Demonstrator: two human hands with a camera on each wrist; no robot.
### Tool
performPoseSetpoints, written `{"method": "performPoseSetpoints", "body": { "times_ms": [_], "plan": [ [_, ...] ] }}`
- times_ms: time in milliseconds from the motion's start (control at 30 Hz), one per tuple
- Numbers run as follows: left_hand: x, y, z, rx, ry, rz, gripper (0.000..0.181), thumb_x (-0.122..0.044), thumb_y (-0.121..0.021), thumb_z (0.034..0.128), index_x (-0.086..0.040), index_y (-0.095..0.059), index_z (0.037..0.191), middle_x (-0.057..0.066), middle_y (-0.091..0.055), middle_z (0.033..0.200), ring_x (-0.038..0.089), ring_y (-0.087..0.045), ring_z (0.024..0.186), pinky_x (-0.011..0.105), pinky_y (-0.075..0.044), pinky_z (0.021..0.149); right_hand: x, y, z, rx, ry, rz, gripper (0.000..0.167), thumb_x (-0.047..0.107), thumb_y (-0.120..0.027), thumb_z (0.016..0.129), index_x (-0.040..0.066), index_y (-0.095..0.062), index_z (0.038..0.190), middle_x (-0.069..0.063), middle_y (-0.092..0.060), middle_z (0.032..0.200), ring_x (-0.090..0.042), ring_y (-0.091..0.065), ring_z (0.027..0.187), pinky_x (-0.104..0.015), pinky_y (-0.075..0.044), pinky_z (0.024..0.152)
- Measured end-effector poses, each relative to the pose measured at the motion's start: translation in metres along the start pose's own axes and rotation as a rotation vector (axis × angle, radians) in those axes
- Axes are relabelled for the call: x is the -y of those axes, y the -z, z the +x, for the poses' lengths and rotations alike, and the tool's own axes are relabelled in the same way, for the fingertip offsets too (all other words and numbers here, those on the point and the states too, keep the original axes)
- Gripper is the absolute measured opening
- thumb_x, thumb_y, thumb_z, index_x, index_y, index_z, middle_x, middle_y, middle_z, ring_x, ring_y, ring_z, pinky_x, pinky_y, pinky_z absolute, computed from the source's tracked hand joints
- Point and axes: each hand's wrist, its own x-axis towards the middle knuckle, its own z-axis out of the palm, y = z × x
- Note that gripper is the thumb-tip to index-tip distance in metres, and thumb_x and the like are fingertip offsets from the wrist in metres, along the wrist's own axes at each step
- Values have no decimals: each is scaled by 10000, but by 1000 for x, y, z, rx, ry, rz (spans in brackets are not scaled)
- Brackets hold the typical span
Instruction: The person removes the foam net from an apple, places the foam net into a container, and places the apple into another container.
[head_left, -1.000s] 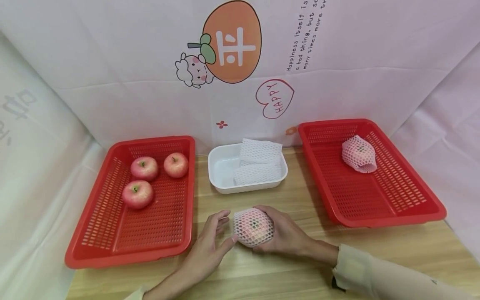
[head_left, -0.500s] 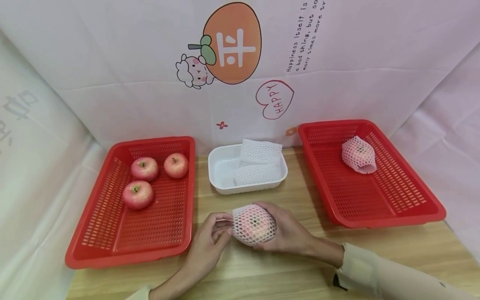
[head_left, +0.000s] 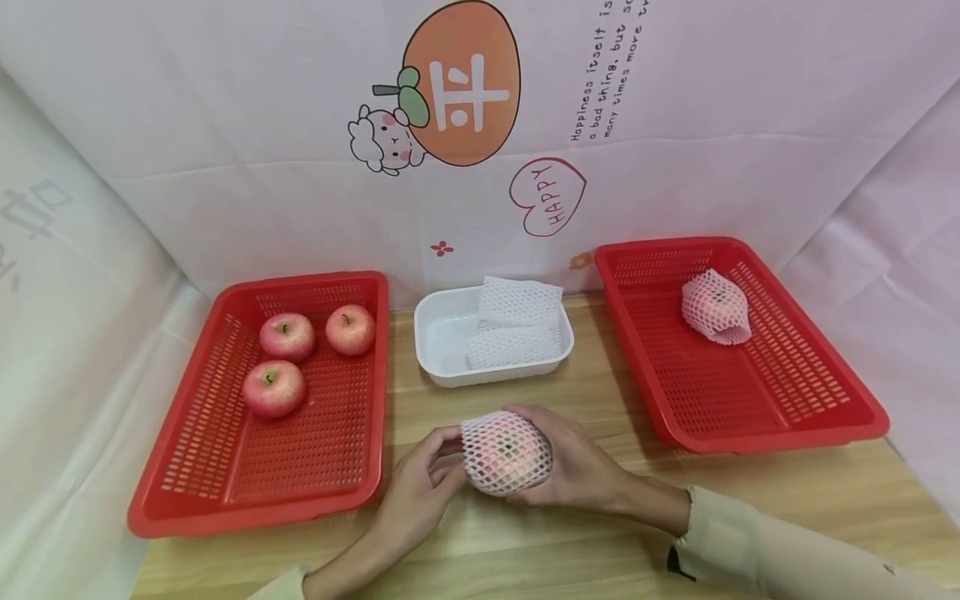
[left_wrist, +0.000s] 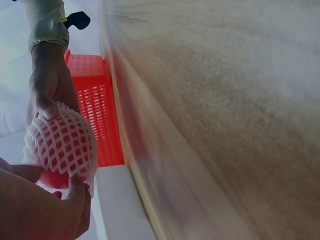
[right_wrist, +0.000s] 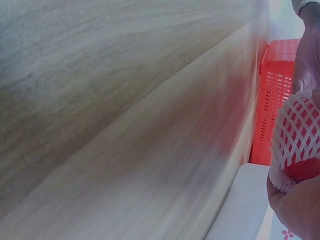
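On the near side of the white tray (head_left: pixel 450 379), the netted apple (head_left: pixel 510 456) sits between the right hand (head_left: pixel 576 468), which grasps its right side, and the left hand (head_left: pixel 417 492), which pinches the foam net (left_wrist: pixel 61 139) at its open edge.

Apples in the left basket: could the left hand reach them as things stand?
Likely yes: the red basket is open on top, with nothing seen covering the apples. The left hand would first have to release the foam net.

One apple (head_left: pixel 507 454) is in front of the tray (head_left: pixel 447 335), which sits between the left basket (head_left: pixel 330 446) and right basket (head_left: pixel 723 392).
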Motion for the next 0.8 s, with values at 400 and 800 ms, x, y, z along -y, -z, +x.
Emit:
{"method": "performPoseSetpoints", "body": {
  "times_ms": [400, 800],
  "plan": [
    [-2, 0, -1, 103, 12, 15, 643, -17, -791, 881, -29, -545, 1474, 199, -629, 1381, 368, -637, 1267, 279, -581, 1000, 4, 3, 1, 30, 2, -3, 1061, 189, -1032, 620, -16, -492, 1510, -127, -650, 1419, -290, -651, 1278, -457, -552, 1074],
    [-3, -3, -1, 120, -9, 143, 786, -150, -906, 810, -112, -530, 1500, 109, -644, 1397, 289, -634, 1267, 349, -537, 1082, 11, -3, 0, 39, 24, 6, 1093, 131, -1016, 625, -65, -452, 1541, -203, -624, 1461, -345, -639, 1313, -457, -527, 1098]
  ]
}}
